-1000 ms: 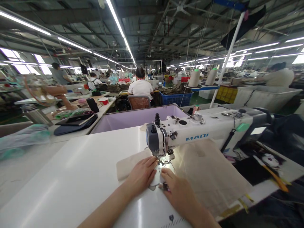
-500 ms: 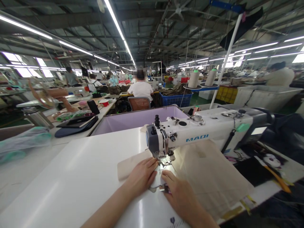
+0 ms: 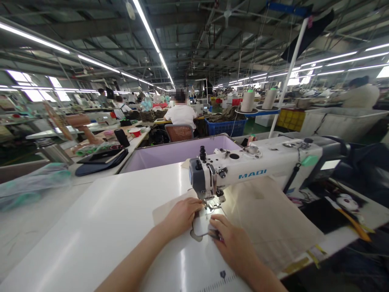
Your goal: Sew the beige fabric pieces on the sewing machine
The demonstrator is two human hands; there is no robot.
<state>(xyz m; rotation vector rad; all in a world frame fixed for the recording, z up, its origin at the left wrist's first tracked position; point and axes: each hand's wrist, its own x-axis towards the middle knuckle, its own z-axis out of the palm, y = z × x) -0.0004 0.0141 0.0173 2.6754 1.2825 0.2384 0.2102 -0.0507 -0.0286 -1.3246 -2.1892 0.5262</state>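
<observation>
A white sewing machine (image 3: 252, 168) stands on the white table, its lamp lighting the needle area. Beige fabric (image 3: 267, 219) lies under the machine arm and to its right, with a smaller part left of the needle. My left hand (image 3: 184, 214) rests on that left part, fingertips close to the presser foot (image 3: 214, 204); its fingers are together, pressing the cloth. Just right of the metal needle plate (image 3: 202, 225) is my right hand (image 3: 232, 239), its fingers curled around a small metal tool with a pinkish part, mostly hidden by the hand.
Behind the table is a lilac bin (image 3: 176, 152). Thread cones (image 3: 248, 101) stand beyond the machine. On the left table (image 3: 82, 178) are a dark folded item, a phone and plastic bags. A person (image 3: 180, 113) sits ahead. Dark cloth and an orange-handled tool lie at the right.
My left hand has shifted slightly up and its fingers cover less of the needle plate. My right hand has moved a little right, away from the needle.
</observation>
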